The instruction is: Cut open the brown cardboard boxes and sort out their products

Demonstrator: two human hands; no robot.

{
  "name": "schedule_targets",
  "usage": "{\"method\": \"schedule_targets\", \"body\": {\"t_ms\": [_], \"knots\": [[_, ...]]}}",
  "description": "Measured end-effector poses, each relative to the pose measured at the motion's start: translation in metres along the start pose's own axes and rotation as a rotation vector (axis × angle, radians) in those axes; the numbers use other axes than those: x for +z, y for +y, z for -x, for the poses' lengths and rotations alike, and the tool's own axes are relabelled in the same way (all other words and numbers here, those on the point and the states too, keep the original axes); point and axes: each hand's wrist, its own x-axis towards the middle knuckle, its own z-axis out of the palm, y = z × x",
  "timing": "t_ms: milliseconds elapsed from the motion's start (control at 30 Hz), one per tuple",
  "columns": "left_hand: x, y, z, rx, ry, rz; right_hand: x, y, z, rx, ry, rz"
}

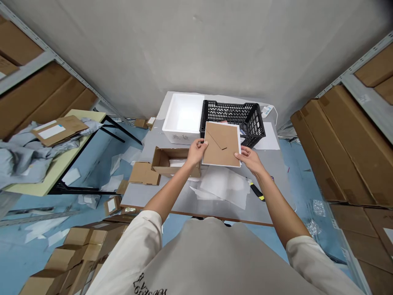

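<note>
I hold a flat brown board with a white rim, like the back of a picture frame [221, 144], above the grey table [147, 192]. My left hand [196, 150] grips its left edge, fingers closed on it. My right hand [249, 158] pinches its lower right corner. Under the frame lie white wrapping sheets [225, 186]. An open brown cardboard box [170, 160] sits just left of my left hand.
A white foam box [183, 116] and a black plastic crate [233, 116] stand at the table's back. A black and yellow cutter [256, 191] lies by my right forearm. Cardboard cartons fill shelves on both sides, and small boxes [76, 250] are stacked on the floor at lower left.
</note>
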Motion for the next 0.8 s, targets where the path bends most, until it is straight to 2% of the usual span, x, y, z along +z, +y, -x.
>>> {"method": "schedule_targets", "body": {"t_ms": [67, 200, 300, 400, 533, 633, 800], "knots": [[-0.026, 0.012, -0.018, 0.025, 0.02, 0.03, 0.032, -0.005, -0.022, 0.002, 0.032, -0.028], [-0.084, 0.022, -0.05, 0.066, -0.018, 0.084, 0.096, -0.017, -0.065, -0.016, 0.029, -0.065], [-0.117, 0.03, -0.068, 0.057, -0.015, 0.162, 0.133, -0.034, -0.092, -0.069, 0.065, -0.103], [-0.134, 0.049, -0.085, 0.133, -0.029, 0.199, 0.157, -0.059, -0.113, -0.161, 0.126, -0.119], [-0.142, 0.073, -0.113, 0.254, -0.032, 0.26, 0.18, -0.078, -0.133, -0.251, 0.154, -0.102], [-0.151, 0.073, -0.135, 0.271, 0.013, 0.28, 0.197, -0.065, -0.148, -0.249, 0.212, -0.092], [-0.181, 0.037, -0.158, 0.106, 0.174, 0.231, 0.225, -0.018, -0.173, -0.079, 0.186, 0.046]]}}
